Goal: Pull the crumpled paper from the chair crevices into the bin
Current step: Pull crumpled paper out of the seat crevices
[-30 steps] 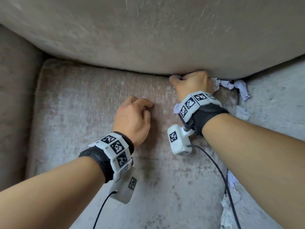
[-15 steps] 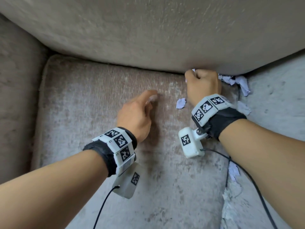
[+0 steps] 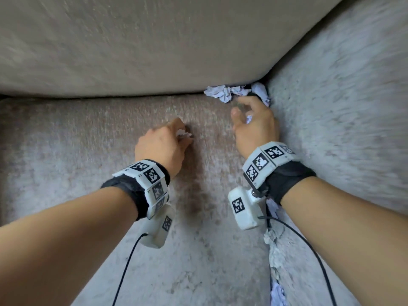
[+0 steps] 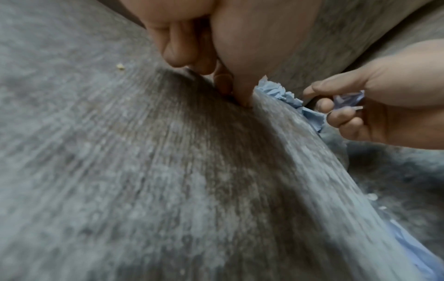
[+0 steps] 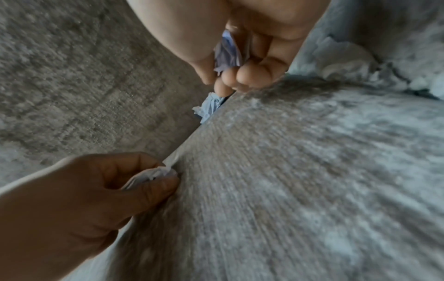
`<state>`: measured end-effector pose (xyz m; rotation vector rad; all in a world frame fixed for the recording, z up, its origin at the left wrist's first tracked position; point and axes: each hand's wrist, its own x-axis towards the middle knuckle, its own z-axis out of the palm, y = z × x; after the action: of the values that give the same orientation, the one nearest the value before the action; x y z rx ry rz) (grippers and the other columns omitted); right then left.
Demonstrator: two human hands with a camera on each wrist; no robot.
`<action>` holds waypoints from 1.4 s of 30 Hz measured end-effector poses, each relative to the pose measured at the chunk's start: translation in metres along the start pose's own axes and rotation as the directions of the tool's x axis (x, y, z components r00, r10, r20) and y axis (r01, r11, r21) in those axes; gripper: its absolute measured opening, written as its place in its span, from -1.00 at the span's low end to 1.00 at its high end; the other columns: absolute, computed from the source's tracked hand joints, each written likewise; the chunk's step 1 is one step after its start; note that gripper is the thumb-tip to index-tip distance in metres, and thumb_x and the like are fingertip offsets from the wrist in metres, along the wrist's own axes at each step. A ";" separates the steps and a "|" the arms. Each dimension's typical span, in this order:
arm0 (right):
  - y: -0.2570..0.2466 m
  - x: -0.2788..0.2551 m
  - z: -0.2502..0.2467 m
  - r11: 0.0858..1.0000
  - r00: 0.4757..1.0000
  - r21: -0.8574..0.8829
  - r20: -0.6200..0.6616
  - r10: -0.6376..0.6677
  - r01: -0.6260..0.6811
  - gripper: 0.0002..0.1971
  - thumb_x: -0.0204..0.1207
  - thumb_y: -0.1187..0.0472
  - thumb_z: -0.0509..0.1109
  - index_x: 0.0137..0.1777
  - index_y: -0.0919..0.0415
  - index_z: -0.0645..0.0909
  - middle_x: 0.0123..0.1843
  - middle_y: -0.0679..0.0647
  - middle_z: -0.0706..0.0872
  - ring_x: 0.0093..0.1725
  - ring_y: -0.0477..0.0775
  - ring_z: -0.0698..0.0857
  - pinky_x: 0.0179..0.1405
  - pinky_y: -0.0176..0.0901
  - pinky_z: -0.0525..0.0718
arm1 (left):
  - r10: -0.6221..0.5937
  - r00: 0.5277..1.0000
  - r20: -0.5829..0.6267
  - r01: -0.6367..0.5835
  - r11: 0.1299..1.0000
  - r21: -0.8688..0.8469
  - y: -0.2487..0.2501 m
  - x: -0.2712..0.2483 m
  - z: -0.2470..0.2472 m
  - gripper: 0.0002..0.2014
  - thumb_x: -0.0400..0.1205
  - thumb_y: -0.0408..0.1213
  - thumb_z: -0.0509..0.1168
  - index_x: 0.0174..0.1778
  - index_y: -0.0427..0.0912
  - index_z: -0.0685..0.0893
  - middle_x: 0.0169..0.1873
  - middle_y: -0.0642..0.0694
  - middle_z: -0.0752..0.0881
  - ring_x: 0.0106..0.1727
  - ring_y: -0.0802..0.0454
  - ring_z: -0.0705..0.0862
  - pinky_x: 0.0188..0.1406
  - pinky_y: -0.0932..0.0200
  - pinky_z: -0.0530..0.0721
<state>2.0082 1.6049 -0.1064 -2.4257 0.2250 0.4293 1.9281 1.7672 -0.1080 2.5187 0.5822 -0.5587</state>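
Crumpled white paper (image 3: 223,93) is wedged in the crevice between the seat cushion (image 3: 88,162) and the chair back, near the right corner. My left hand (image 3: 183,131) rests on the seat and pinches a small paper scrap (image 3: 184,135), also seen in the right wrist view as the scrap (image 5: 153,174). My right hand (image 3: 240,107) sits just in front of the wedged paper. It holds a scrap (image 3: 249,118) in its curled fingers, seen closer as the scrap (image 5: 228,53). Its forefinger reaches toward the crevice paper (image 5: 209,108). No bin is in view.
More paper (image 3: 273,241) is stuffed along the side crevice between the seat and the right armrest (image 3: 342,129), under my right forearm. Another wad (image 3: 261,91) fills the back right corner. The chair back (image 3: 154,40) overhangs the seat. Camera cables trail from both wrists.
My left hand moved forward and pinched the loose scrap on the seat. My right hand drew back from the back crevice with a scrap, leaving crumpled paper exposed there.
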 end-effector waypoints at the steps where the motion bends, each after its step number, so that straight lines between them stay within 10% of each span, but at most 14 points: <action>1: 0.004 0.001 0.001 1.000 1.000 0.026 -0.003 0.001 -0.001 -0.77 0.56 -0.03 0.33 0.21 -0.16 0.61 -0.08 -0.01 0.75 -0.10 0.13 0.75 0.01 0.08 0.71 | 0.014 1.000 -0.006 -0.014 1.000 0.002 0.000 0.000 0.002 -0.80 0.69 0.06 0.25 0.07 0.04 0.58 -0.02 -0.11 0.72 -0.05 -0.30 0.67 -0.22 0.06 0.43; 12: -0.013 0.012 0.022 0.999 0.998 0.032 -0.048 -0.032 0.034 -0.77 0.61 0.10 0.26 0.21 -0.05 0.65 0.05 0.05 0.76 0.06 0.17 0.70 0.04 0.08 0.66 | 0.150 0.985 -0.088 -0.170 0.932 -0.321 -0.010 -0.016 0.006 -0.89 0.68 -0.47 0.07 0.08 -0.29 0.42 -0.19 -0.10 0.71 -0.27 -0.22 0.62 -0.30 -0.02 0.54; 18: -0.027 0.021 0.033 0.996 0.997 -0.087 -0.067 -0.030 0.024 -0.85 0.45 0.08 0.31 -0.15 0.14 0.63 -0.33 0.02 0.69 -0.26 0.15 0.66 -0.37 -0.12 0.55 | 0.060 0.998 -0.003 -0.058 0.946 -0.319 -0.026 -0.021 -0.009 -0.84 0.69 -0.40 0.07 0.13 -0.16 0.48 -0.31 -0.16 0.68 -0.35 -0.20 0.56 -0.36 0.04 0.42; 26: -0.042 0.028 0.038 0.994 0.996 -0.087 -0.064 0.066 -0.071 -0.75 0.41 -0.04 0.44 -0.23 0.16 0.67 -0.44 0.03 0.68 -0.34 0.17 0.70 -0.38 -0.08 0.67 | 0.006 1.000 0.011 -0.002 0.940 -0.342 -0.050 -0.024 -0.009 -0.83 0.67 -0.40 0.09 0.02 -0.06 0.52 -0.46 -0.15 0.64 -0.39 -0.14 0.58 -0.39 0.09 0.38; 32: -0.032 0.009 0.035 0.996 0.996 -0.081 -0.080 0.035 -0.041 -0.69 0.57 0.08 0.16 -0.21 0.24 0.63 -0.02 0.32 0.71 0.01 0.26 0.63 -0.22 -0.08 0.32 | -0.021 1.000 0.006 0.021 0.950 -0.312 -0.029 -0.021 -0.007 -0.87 0.64 -0.28 0.14 -0.08 -0.06 0.60 -0.33 -0.12 0.69 -0.18 -0.27 0.62 -0.22 0.03 0.54; 39: 0.001 -0.006 0.000 0.995 0.991 0.006 -0.096 0.096 -0.095 -0.63 0.60 0.16 0.18 -0.45 0.23 0.38 -0.19 0.36 0.74 -0.21 0.35 0.63 -0.27 0.04 0.41 | 0.077 0.996 -0.036 -0.081 0.987 -0.140 0.026 0.005 -0.012 -0.75 0.68 0.09 0.20 0.05 0.05 0.68 -0.06 -0.14 0.80 0.03 -0.30 0.71 0.00 -0.04 0.68; 42: 0.011 -0.004 -0.019 0.987 0.985 0.043 -0.073 0.159 -0.156 -0.79 0.60 0.30 0.20 -0.13 0.30 0.67 0.00 0.33 0.79 0.03 0.36 0.70 -0.14 -0.02 0.43 | 0.143 0.989 -0.031 -0.146 0.983 -0.111 0.052 0.021 -0.007 -0.76 0.64 0.09 0.21 0.15 0.18 0.66 -0.04 -0.10 0.81 0.07 -0.31 0.70 0.05 -0.03 0.67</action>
<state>2.0065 1.5849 -0.0971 -2.3990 0.4569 0.3983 1.9733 1.7357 -0.0938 2.4389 0.4225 -0.4312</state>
